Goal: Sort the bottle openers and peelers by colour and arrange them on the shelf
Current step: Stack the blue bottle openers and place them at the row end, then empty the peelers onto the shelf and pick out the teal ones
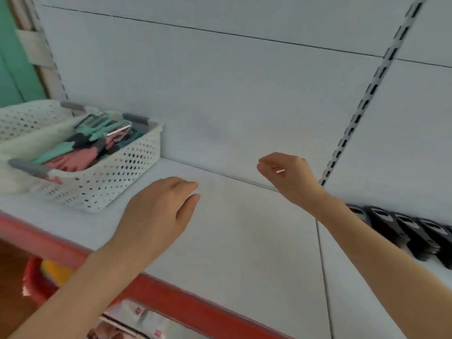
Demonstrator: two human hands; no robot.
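The teal, pink and dark grey plastic openers and peelers [97, 143] lie jumbled in a white perforated plastic basket [117, 177] at the left of the pale grey shelf [244, 241]; a row of black tools [403, 228] lies at its right; the left hand [156, 211] hovers relaxed, holding nothing; the right hand [286, 174] has its fingers curled, round what I cannot tell.

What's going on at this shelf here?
A person is sorting utensils onto a white shelf. A white perforated basket at the left holds a jumble of teal, pink and dark utensils. A row of black ones lies at the right end. The left hand hovers relaxed and empty. The right hand is curled, and whether its grip holds anything is unclear.
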